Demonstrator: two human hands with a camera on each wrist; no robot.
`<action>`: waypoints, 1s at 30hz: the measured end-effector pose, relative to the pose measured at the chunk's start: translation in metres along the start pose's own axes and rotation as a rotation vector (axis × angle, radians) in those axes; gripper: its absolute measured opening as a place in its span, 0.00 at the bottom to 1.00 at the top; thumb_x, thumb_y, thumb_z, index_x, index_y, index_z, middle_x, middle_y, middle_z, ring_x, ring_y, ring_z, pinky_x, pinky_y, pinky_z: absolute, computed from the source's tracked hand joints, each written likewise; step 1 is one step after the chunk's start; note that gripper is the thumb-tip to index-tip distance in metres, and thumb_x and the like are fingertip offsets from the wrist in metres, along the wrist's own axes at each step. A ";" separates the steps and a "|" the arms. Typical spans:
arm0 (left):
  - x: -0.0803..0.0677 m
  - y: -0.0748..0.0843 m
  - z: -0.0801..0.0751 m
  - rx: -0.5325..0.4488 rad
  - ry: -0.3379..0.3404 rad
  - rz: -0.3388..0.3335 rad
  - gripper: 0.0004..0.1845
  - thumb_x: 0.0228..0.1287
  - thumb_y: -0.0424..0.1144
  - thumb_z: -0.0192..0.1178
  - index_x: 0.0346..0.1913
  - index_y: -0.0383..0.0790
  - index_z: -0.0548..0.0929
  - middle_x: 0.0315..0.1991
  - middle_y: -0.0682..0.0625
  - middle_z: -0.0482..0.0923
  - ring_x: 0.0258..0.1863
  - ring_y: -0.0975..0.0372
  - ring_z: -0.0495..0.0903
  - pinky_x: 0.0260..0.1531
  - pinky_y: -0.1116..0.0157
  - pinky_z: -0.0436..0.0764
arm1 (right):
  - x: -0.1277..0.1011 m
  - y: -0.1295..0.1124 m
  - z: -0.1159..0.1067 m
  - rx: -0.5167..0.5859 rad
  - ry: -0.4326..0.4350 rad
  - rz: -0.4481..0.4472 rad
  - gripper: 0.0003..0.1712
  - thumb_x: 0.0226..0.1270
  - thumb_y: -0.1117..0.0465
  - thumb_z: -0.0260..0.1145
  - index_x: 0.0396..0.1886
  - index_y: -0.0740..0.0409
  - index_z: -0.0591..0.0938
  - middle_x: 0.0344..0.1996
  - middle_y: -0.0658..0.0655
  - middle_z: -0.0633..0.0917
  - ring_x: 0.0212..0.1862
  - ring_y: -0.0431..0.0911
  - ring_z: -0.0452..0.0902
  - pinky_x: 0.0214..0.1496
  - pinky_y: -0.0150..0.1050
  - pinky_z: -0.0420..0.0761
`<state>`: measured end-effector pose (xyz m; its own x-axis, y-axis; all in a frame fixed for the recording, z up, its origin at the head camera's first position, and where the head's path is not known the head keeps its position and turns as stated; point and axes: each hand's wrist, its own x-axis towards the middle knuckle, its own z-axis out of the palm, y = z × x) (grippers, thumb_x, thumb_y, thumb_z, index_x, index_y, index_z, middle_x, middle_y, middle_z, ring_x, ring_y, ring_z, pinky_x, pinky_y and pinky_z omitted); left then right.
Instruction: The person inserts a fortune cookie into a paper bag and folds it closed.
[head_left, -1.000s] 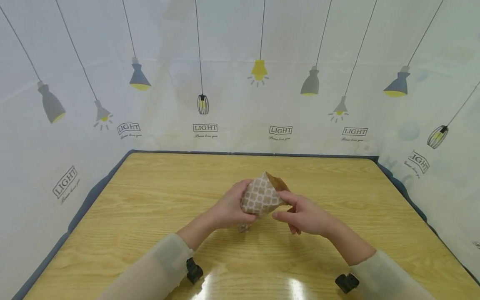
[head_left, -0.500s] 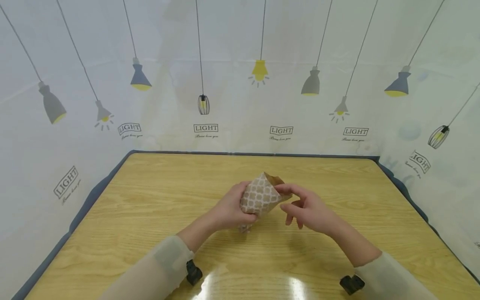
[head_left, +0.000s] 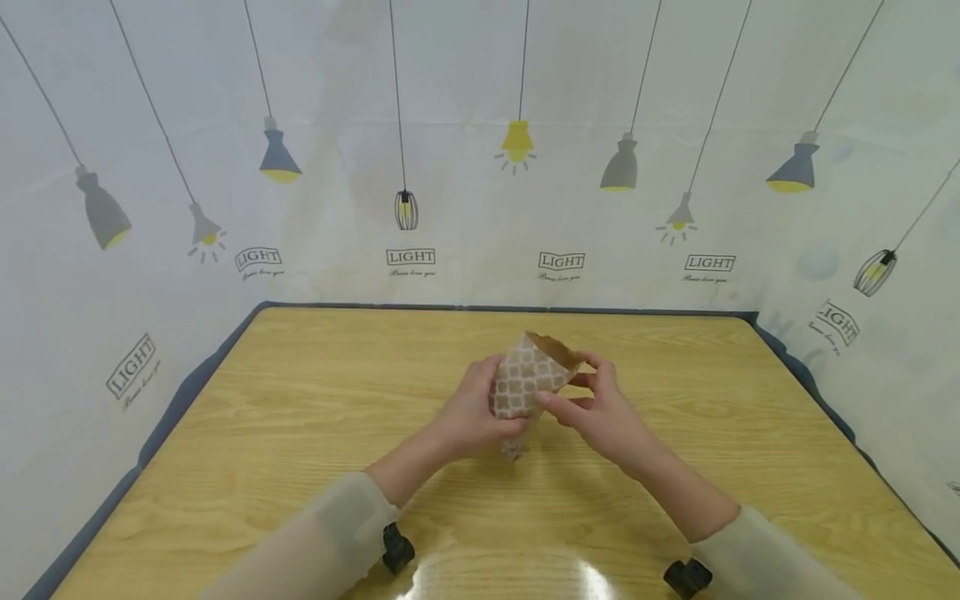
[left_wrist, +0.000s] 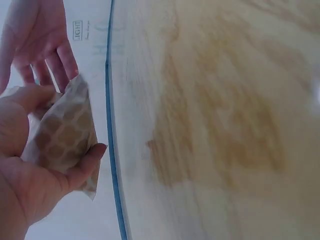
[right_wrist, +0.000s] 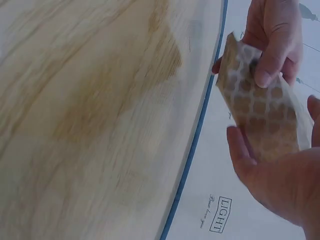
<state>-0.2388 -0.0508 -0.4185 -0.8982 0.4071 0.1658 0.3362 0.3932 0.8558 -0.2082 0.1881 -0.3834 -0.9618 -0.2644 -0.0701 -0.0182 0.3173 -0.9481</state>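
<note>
A small brown paper bag with a white lattice print is held tilted above the table, its mouth facing up and right. Its crumpled lower end hangs below the left hand. My left hand grips the bag from the left, the thumb pressed across its front, as the left wrist view also shows. My right hand has its thumb on the front of the bag and its fingers at the right side of the rim. In the right wrist view, the bag lies between both hands. Its contents are hidden.
Under the hands spreads a wood-grain table with a dark blue edge. Behind and beside it hangs a pale sheet printed with lamps. Black wrist cameras sit at both sleeves.
The right index finger has moved from inside the bag's mouth to its right rim, and the right thumb has come onto the front. The bag has shifted slightly right and turned more upright.
</note>
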 end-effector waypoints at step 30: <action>0.001 0.005 -0.015 -0.458 -0.212 -0.057 0.32 0.78 0.39 0.68 0.80 0.47 0.71 0.70 0.41 0.80 0.61 0.56 0.84 0.58 0.59 0.88 | 0.005 0.014 -0.013 0.022 -0.113 -0.201 0.36 0.83 0.56 0.68 0.84 0.52 0.68 0.69 0.64 0.83 0.63 0.47 0.84 0.62 0.38 0.87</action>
<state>-0.2421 -0.0606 -0.4072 -0.8186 0.5723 0.0497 0.0868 0.0376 0.9955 -0.2171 0.2033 -0.3932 -0.9029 -0.4208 0.0876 -0.1991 0.2289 -0.9529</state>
